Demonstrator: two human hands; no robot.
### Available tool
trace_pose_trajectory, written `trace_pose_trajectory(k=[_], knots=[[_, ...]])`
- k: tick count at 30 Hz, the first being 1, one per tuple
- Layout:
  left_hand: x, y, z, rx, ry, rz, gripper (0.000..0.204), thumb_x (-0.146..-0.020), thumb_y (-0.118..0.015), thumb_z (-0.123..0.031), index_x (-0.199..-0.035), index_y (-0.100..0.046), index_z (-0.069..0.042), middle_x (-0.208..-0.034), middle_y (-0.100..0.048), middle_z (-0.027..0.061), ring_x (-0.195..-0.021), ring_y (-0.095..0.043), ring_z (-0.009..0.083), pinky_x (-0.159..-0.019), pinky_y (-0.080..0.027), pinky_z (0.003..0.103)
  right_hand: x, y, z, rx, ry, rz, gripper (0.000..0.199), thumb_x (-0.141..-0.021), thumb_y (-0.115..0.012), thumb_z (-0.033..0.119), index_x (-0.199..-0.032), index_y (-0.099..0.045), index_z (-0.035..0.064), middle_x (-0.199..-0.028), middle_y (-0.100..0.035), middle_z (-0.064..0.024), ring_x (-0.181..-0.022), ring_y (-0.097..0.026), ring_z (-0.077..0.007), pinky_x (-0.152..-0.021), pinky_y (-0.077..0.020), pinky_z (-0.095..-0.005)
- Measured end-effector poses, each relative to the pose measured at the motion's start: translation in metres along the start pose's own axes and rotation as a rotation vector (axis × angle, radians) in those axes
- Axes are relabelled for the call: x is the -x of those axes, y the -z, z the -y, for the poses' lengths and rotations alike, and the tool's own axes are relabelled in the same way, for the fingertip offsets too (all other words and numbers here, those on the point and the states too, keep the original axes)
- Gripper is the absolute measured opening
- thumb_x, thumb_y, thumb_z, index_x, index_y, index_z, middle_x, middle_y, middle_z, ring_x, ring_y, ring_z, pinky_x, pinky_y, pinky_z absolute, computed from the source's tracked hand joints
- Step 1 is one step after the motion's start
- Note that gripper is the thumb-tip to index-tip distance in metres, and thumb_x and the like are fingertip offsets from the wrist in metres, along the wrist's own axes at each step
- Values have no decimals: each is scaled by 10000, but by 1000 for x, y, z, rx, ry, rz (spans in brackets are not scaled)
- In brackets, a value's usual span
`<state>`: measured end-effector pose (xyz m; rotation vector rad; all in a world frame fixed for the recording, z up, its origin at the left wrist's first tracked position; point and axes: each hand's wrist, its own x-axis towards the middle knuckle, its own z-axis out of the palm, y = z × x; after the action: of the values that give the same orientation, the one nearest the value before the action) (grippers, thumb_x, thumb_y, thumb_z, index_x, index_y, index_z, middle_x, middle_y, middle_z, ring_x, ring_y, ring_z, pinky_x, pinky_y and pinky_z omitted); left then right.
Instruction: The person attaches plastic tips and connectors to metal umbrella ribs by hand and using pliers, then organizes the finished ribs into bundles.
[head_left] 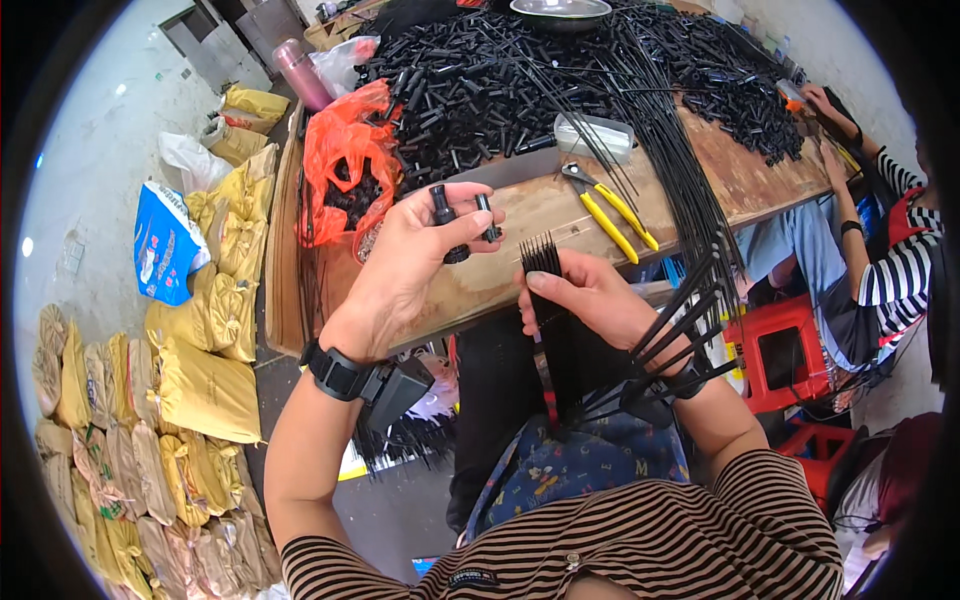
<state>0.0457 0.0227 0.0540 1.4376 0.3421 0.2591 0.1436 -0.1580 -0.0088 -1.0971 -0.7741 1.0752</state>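
Note:
My left hand (pixel 400 240) is raised over the table's front edge. Its fingers are closed on a few short black cylindrical pieces (pixel 441 206), some with bright ends. To the right, my right hand (pixel 590 295) grips a bundle of thin black rods (pixel 541 260), their tips fanned upward like a comb and their lower ends over my lap. Beyond it on the wooden table (pixel 540 205) lie yellow-handled cutting pliers (pixel 628 212). More long black rods (pixel 680 140) stretch across the table and hang over its edge near my right forearm.
A large heap of short black tubes (pixel 470 90) covers the table's far side, with a clear plastic box (pixel 605 145) in front. An orange plastic bag (pixel 345 130) and pink bottle (pixel 302 75) stand left. Yellow sacks (pixel 205 385) line the floor. Another person's hands (pixel 833 165) work at right.

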Motion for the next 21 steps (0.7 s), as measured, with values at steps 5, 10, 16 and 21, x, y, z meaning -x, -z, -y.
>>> trace_pose_trajectory(k=[5, 10, 16, 21], knots=[[11, 8, 14, 13, 0, -5, 293, -834, -677, -46, -1097, -562, 9, -933, -662, 81, -780, -627, 138, -728, -524, 278, -3, -11, 2, 25, 54, 14, 149, -948, -516, 117, -1009, -531, -18, -857, -613, -70, -733, -604, -155, -702, -499, -296], [16, 11, 18, 54, -6, -28, 291, -792, -733, -64, -1033, -584, 1, -785, -622, 23, -726, -619, 114, -700, -483, 248, -5, -17, 1, 5, 19, -19, 156, -948, -519, 117, -1022, -540, -18, -871, -616, -67, -747, -608, -149, -703, -511, -295], [16, 12, 21, 46, -6, -51, 263, -780, -747, -70, -983, -588, -17, -769, -609, 7, -699, -608, 106, -662, -474, 240, -9, -14, 1, 46, 25, -3, 148, -939, -539, 115, -1015, -557, -11, -862, -614, -53, -752, -600, -137, -706, -501, -282], [14, 10, 22, 47, 4, -54, 266, -770, -759, -80, -963, -583, -28, -767, -606, 3, -698, -607, 105, -663, -474, 240, -11, -11, -3, 74, 53, -2, 138, -932, -556, 118, -996, -562, -5, -849, -606, -41, -748, -588, -128, -708, -488, -271]])
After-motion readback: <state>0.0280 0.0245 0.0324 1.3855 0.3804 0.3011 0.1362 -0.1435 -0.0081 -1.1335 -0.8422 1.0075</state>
